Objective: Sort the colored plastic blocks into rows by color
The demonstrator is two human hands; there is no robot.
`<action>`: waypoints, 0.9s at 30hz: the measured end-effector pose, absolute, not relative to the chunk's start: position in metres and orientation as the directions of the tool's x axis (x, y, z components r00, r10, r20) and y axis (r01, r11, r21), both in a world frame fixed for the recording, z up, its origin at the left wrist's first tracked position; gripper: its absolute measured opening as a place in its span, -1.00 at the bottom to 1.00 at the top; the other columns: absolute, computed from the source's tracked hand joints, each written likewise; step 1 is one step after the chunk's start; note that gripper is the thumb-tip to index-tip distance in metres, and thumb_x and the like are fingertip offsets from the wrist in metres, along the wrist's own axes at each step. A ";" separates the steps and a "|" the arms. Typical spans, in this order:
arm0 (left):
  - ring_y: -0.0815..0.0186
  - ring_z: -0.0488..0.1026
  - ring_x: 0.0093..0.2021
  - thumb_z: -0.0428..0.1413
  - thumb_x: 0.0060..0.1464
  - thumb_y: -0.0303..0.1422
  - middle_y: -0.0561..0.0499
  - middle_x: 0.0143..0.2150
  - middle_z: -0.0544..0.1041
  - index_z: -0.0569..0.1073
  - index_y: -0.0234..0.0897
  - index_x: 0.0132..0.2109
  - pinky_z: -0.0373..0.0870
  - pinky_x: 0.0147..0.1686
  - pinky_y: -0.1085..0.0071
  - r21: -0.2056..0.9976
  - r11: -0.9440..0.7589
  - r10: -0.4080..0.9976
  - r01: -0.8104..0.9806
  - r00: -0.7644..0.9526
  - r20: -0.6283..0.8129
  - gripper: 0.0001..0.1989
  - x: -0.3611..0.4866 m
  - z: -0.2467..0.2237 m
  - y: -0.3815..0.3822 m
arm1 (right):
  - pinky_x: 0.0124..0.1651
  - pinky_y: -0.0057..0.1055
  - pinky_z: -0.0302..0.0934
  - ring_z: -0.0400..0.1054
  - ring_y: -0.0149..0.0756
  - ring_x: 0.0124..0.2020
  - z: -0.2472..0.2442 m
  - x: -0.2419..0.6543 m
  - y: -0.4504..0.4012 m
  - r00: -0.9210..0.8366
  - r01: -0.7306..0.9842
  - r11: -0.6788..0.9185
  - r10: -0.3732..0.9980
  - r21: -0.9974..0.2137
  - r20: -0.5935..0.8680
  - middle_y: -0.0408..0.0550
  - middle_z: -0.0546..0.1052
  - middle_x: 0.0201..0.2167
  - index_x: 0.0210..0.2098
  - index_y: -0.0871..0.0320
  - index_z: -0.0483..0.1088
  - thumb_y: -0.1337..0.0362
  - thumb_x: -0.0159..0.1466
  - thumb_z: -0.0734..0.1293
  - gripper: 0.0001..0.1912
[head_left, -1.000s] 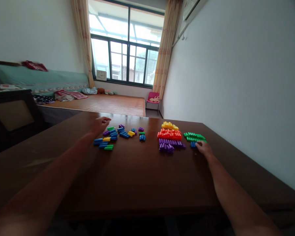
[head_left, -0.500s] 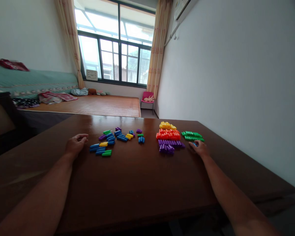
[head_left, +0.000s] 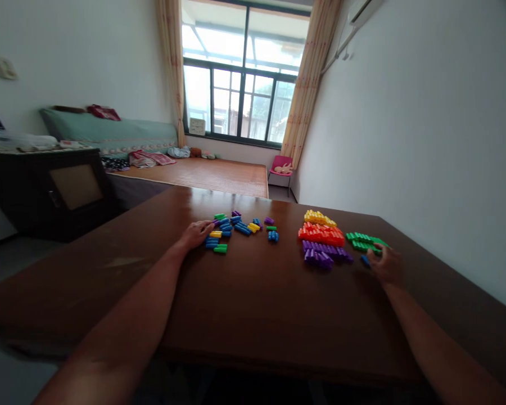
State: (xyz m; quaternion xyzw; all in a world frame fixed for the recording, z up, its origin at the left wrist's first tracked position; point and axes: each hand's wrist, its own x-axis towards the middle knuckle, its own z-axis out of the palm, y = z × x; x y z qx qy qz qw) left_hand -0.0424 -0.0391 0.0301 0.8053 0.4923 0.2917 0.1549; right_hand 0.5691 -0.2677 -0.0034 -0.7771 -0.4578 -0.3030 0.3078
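My left hand (head_left: 197, 234) is at the left edge of a mixed group of small plastic tubes, its fingertips closed on a purple plastic tube (head_left: 216, 223). Blue tubes (head_left: 212, 243), yellow ones (head_left: 253, 228) and green ones (head_left: 220, 248) lie loosely around it. On the right, my right hand (head_left: 385, 264) has thumb and fingers apart, just beside a blue plastic tube (head_left: 365, 260) lying on the table. Behind that hand are rows of green tubes (head_left: 360, 241), partly covered by the fingers.
Sorted rows of yellow (head_left: 319, 218), red (head_left: 321, 234) and purple tubes (head_left: 326, 250) lie right of centre on the brown table (head_left: 253, 304). Beyond stand a bed (head_left: 227, 174), a pink chair (head_left: 281, 165) and a dark cabinet (head_left: 46, 185). A white wall borders the right.
My left hand has moved right, onto the purple tube. My right hand has let go of the blue tube, which now lies before the green rows. The view has turned left.
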 end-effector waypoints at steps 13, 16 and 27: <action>0.16 0.44 0.02 -0.14 0.17 0.06 -0.12 -0.05 0.56 0.51 -0.31 -0.05 0.29 0.10 0.26 0.812 -0.533 0.822 0.239 0.374 0.430 -0.42 0.008 0.029 -0.050 | 0.12 -0.15 0.15 0.30 -0.12 0.02 0.062 0.337 -0.215 -0.253 0.933 0.354 0.767 -0.061 0.589 0.02 0.48 -0.02 -0.01 0.07 0.39 0.22 0.33 0.14 -0.69; 0.14 0.45 -0.04 -0.11 0.14 0.05 -0.12 -0.11 0.57 0.51 -0.33 -0.12 0.33 0.03 0.25 0.819 -0.469 0.880 0.329 0.247 0.405 -0.44 -0.014 0.025 -0.042 | 0.07 -0.18 0.19 0.29 -0.13 0.04 0.067 0.280 -0.186 -0.359 0.885 0.453 0.811 -0.109 0.462 0.00 0.47 0.01 0.00 0.03 0.39 0.21 0.32 0.19 -0.71; 0.15 0.49 -0.14 -0.08 0.11 0.00 -0.07 -0.19 0.59 0.52 -0.28 -0.16 0.38 -0.08 0.29 0.786 -0.444 0.896 0.430 0.242 0.373 -0.52 -0.032 0.020 -0.037 | -0.04 -0.21 0.23 0.37 -0.09 -0.03 0.051 0.182 -0.087 -0.185 0.945 0.249 0.942 -0.212 0.279 0.10 0.50 -0.09 -0.15 0.12 0.45 0.10 0.26 0.30 -0.73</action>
